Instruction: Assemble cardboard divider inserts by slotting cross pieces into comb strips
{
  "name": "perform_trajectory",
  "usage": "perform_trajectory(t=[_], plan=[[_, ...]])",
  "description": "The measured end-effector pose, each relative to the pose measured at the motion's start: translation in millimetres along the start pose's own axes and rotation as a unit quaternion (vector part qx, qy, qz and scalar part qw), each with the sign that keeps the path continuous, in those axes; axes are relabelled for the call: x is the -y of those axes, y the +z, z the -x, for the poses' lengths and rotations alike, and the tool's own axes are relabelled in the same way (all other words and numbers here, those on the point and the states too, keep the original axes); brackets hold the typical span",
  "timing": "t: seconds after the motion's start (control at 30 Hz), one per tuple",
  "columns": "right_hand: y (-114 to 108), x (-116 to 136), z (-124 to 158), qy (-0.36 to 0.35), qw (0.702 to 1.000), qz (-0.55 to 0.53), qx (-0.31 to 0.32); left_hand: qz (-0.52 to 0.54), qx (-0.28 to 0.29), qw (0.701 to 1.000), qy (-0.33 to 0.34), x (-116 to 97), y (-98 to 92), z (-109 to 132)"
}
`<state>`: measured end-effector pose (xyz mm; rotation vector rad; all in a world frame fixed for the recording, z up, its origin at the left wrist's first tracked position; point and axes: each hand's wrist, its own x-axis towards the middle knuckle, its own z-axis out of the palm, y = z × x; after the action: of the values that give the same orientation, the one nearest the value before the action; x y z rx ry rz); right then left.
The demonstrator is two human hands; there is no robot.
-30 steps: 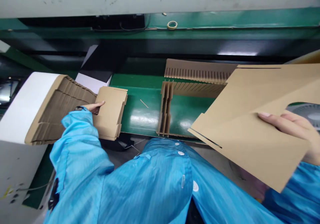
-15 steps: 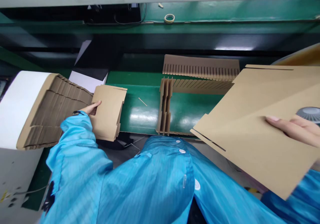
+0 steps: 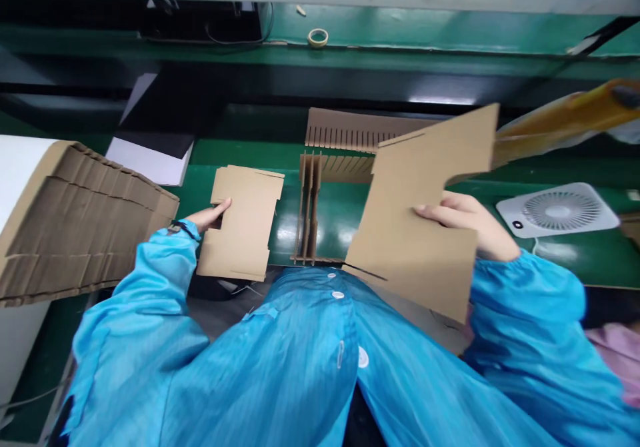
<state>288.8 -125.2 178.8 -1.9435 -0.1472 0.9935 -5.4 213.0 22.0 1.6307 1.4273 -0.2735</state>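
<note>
My left hand (image 3: 209,216) grips the left edge of a small stack of notched cardboard pieces (image 3: 245,231) at the near edge of the green bench (image 3: 285,224). My right hand (image 3: 467,223) holds a large slotted cardboard sheet (image 3: 425,220), tilted, with fingers over its face. The sheet hangs just right of several upright slotted dividers (image 3: 310,208) standing on the bench. A comb-like slotted strip (image 3: 345,130) stands behind them, partly hidden by the sheet.
A tall stack of folded cardboard (image 3: 75,217) lies at the left. A white desk fan (image 3: 557,208) lies on the bench at the right. A tape roll (image 3: 317,36) sits on the far ledge. White and black sheets (image 3: 150,157) rest behind the left stack.
My right hand has carried the large sheet leftward to just beside the upright dividers, uncovering the fan. My left hand has shifted the small stack slightly to the right.
</note>
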Motion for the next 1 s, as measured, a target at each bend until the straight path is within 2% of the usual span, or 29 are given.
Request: perform_trajectory(t=[0.03, 0.1, 0.13, 0.17, 0.2, 0.23, 0.3, 0.37, 0.47, 0.57, 0.7, 1.0], plan=[[5.7, 5.3, -5.4, -0.013, 0.999, 0.015, 0.035, -0.038, -0.028, 0.999, -0.004, -5.0, -2.9, 7.4], [17.8, 13.8, -16.7, -0.036, 0.994, 0.050, 0.091, -0.145, -0.118, 0.982, 0.015, -12.7, -5.4, 30.1], [23.8, 16.7, -22.3, -0.046, 0.991, 0.065, 0.109, -0.200, -0.168, 0.964, 0.055, -15.3, -2.1, 44.7], [29.5, 18.9, -27.4, -0.054, 0.988, 0.077, 0.123, -0.231, -0.210, 0.942, 0.125, -17.1, 5.6, 60.5], [34.8, 20.4, -31.9, -0.060, 0.985, 0.085, 0.134, -0.234, -0.226, 0.920, 0.219, -18.4, 18.0, 76.4], [39.6, 21.4, -35.8, -0.064, 0.983, 0.092, 0.146, -0.219, -0.225, 0.893, 0.322, -19.3, 34.5, 91.0], [47.3, 22.5, -41.8, -0.061, 0.980, 0.098, 0.163, -0.191, -0.178, 0.827, 0.497, -20.4, 75.5, 113.2], [52.8, 23.4, -46.1, -0.050, 0.979, 0.101, 0.167, -0.173, -0.131, 0.778, 0.589, -20.5, 116.5, 123.5], [58.5, 24.7, -52.0, -0.035, 0.980, 0.108, 0.163, -0.166, -0.107, 0.757, 0.623, -17.9, 158.1, 121.7], [63.6, 24.4, -58.4, -0.038, 0.978, 0.123, 0.162, -0.167, -0.105, 0.754, 0.627, -12.8, 172.3, 113.6], [73.1, 18.9, -68.2, -0.058, 0.972, 0.152, 0.169, -0.157, -0.099, 0.749, 0.636, -9.3, 172.0, 107.7], [102.1, 6.3, -80.0, -0.058, 0.957, 0.244, 0.149, -0.174, -0.008, 0.755, 0.632, -14.5, 161.0, 105.2]])
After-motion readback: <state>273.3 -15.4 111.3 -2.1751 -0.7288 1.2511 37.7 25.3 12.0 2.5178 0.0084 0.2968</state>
